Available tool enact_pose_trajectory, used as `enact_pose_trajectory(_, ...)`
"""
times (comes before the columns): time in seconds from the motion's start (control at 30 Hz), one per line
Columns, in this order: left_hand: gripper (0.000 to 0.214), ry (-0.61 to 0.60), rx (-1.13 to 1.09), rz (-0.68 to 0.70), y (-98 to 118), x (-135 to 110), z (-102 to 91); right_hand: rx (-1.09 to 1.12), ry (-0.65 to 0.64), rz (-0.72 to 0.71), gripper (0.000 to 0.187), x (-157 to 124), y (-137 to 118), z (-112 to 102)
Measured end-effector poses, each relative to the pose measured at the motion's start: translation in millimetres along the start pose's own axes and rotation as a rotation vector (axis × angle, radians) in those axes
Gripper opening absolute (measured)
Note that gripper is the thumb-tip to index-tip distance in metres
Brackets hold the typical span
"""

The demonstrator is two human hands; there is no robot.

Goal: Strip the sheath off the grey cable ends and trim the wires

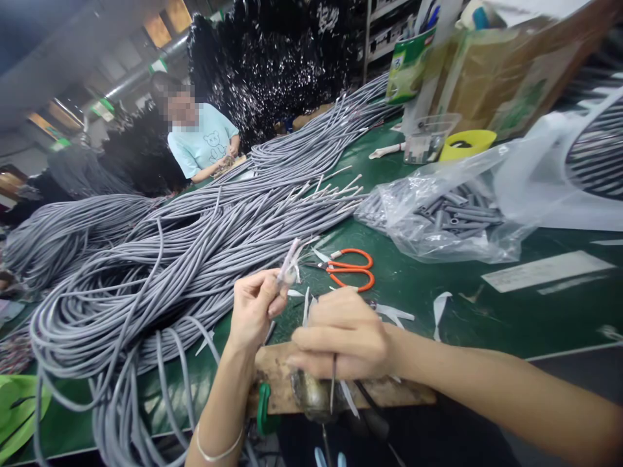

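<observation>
My left hand [257, 303] is closed in a pinch around a cable end [291, 258], whose pale, loose strands stick up past the fingertips. Close beside it, my right hand [345, 334] is curled shut and slightly blurred. A thin metal rod [333, 386] shows below its fingers; what the fist grips is mostly hidden. Under the right hand, a rounded, worn metal piece [311, 395] sits on a wooden board [406, 392]. Orange-handled scissors [348, 269] lie just beyond both hands, among white scraps [399, 312].
Long bundles of grey cable [146, 279] cover the left of the green table [423, 285]. A clear bag of grey tube pieces [457, 214], a yellow ring-shaped item [467, 144] and a cardboard box [516, 78] stand right. A person [204, 139] sits across the table.
</observation>
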State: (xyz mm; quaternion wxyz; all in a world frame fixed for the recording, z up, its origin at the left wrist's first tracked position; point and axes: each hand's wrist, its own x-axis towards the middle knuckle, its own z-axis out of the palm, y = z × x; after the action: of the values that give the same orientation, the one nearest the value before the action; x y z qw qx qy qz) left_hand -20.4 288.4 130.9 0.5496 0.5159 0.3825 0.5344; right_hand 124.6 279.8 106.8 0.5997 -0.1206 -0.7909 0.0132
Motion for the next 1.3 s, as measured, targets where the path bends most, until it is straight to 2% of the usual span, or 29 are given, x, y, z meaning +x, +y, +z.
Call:
enact_pose_trajectory(0.1, 0.03, 0.012, -0.042, 0.007, 3.0, 0.3, 0.6, -0.12, 0.123, 0.218, 0.024, 3.9, 0.4, -4.0)
enact_pose_trajectory(0.2, 0.028, 0.007, -0.062, 0.006, 4.2, 0.1, 1.2, -0.25, 0.063, 0.364, 0.023, 7.5, 3.5, -5.8)
enact_pose_trajectory(0.37, 0.029, -0.014, -0.054, 0.004, 3.5, -1.4, 2.7, -0.357, 0.032, 0.336, 0.02, 6.0, 6.7, -3.8)
enact_pose_trajectory(0.53, 0.024, -0.014, -0.03, 0.004, 0.7, -1.9, 3.5, -0.367, 0.023, 0.319, 0.021, 4.2, 6.6, -3.9)
enact_pose_trajectory(0.67, 0.029, -0.006, -0.009, 0.044, -0.2, -0.8, 4.3, -0.356, 0.025, 0.328, 0.02, 3.0, 6.7, -3.3)
enact_pose_trajectory(0.83, 0.027, 0.017, 0.015, 0.088, -1.2, -0.2, 4.6, -0.181, 0.017, 0.449, 0.019, 0.0, 5.2, 1.6)
enact_pose_trajectory(1.03, 0.026, 0.032, 0.029, 0.076, -6.0, -0.9, 3.2, 0.078, 0.058, 0.613, 0.021, 3.5, 3.1, 3.9)
enact_pose_trajectory(1.17, 0.027, 0.03, 0.045, 0.054, -8.0, -0.7, 3.5, 0.131, 0.116, 0.6, 0.02, 8.4, 4.0, -2.4)
enact_pose_trajectory(1.3, 0.03, 0.017, 0.098, 0.038, -7.5, -0.8, 2.6, 0.132, 0.168, 0.503, 0.015, 11.3, 2.6, -9.3)
